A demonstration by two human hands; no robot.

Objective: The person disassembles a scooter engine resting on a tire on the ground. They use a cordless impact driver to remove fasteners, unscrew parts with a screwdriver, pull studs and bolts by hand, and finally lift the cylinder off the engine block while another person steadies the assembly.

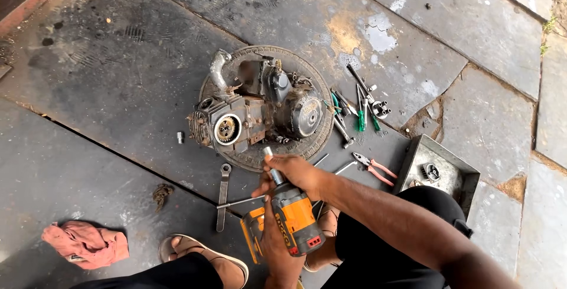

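So the orange cordless impact driver (289, 221) sat low in the middle of the frame, nose pointing up toward the engine. The left hand (277, 247) was wrapped around its grip from below, and the right hand (298, 174) came in from the right with its fingers closed around the socket (273, 168) at the front of the tool. That socket tip hung just at the lower edge of the small motorcycle engine (260, 109), which lay on its side on a worn tyre (319, 97) in the centre of the picture; couldn't tell if it was actually touching a bolt. Everything was down on the dark stone floor (118, 76). A flat spanner (222, 194) lay just left of the driver, red-handled pliers (373, 168) just to its right, and a bunch of screwdrivers and sockets (357, 109) were scattered right of the tyre. A dented metal tray (452, 165) with a small part in it sat at centre right, and a pinkish rag (85, 243) was crumpled at the lower left, near a sandalled foot (204, 259).
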